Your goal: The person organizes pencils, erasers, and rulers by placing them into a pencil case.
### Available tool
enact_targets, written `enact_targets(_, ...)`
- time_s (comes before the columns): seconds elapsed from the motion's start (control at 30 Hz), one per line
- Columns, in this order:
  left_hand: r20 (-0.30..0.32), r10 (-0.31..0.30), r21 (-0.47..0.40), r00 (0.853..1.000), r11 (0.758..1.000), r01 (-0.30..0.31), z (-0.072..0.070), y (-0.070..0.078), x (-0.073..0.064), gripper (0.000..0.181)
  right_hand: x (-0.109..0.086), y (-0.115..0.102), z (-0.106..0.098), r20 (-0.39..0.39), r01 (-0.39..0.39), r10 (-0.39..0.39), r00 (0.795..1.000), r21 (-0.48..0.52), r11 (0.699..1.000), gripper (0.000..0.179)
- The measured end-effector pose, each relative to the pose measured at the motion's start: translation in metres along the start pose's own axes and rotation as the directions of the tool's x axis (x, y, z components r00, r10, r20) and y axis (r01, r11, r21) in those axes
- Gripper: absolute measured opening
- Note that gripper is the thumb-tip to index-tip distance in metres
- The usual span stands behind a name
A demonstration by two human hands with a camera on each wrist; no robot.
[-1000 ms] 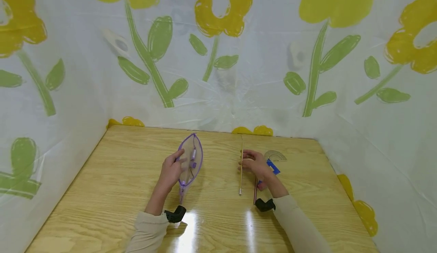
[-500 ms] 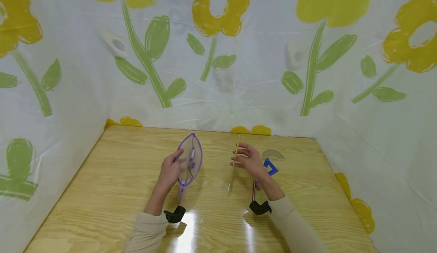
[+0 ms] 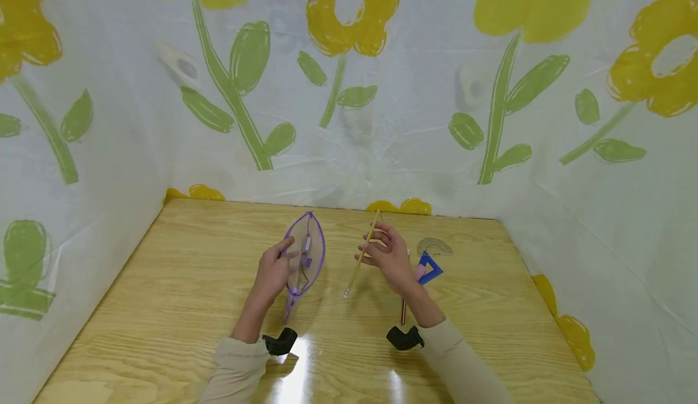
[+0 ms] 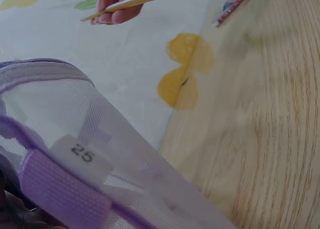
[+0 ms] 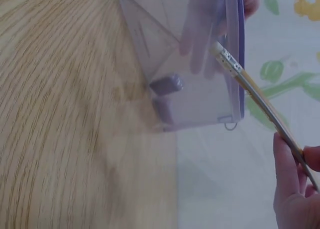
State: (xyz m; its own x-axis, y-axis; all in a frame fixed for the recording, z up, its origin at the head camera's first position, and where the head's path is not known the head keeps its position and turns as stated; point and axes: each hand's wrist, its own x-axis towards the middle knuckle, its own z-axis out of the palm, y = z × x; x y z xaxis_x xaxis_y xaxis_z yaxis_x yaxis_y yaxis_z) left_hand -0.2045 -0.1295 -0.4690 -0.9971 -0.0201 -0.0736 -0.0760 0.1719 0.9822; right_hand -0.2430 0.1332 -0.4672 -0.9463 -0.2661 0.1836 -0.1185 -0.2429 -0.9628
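My left hand (image 3: 272, 274) grips a see-through mesh pencil pouch (image 3: 323, 249) with purple trim, its zip mouth parted in a pointed oval. Some fingers show through the mesh inside it. A small purple block (image 5: 167, 84) lies in the pouch in the right wrist view. To the right, my right hand (image 3: 394, 261) pinches a yellow pencil (image 3: 357, 268) between thumb and fingers, above the table. The pencil slants, its white eraser end (image 5: 216, 48) down toward the pouch and apart from it in the head view. A tag reading 25 (image 4: 82, 154) shows on the pouch's side.
Beyond my right wrist lie a blue set square (image 3: 438, 269), a pink eraser (image 3: 419, 272) and a clear protractor (image 3: 434, 246). A dark striped pencil (image 3: 403, 311) lies partly under that forearm. A flower-printed white sheet (image 3: 409, 149) walls the wooden table (image 3: 180, 271).
My right hand has moved left with the yellow pencil, whose eraser end has swung toward the pouch. My left hand and the pouch stay nearly still.
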Motion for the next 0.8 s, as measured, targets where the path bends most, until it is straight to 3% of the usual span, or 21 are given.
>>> enact_targets(0.23, 0.007, 0.020, -0.026, 1.000, 0.999, -0.020, 0.001, -0.003, 0.000, 0.058, 0.002, -0.002, 0.017, -0.058, 0.082, -0.079, 0.995, 0.052, 0.995, 0.043)
enact_targets(0.5, -0.019, 0.011, 0.006, 1.000, 1.000, -0.011, 0.002, -0.004, 0.001, 0.054, 0.008, -0.009, 0.030, -0.056, 0.145, -0.141, 0.988, 0.088, 0.985, 0.043)
enact_targets(0.8, -0.025, 0.018, -0.020, 1.000, 1.000, -0.019, 0.001, -0.004, 0.002, 0.054, 0.015, -0.014, 0.045, -0.062, 0.259, -0.253, 0.965, 0.127, 0.958, 0.042)
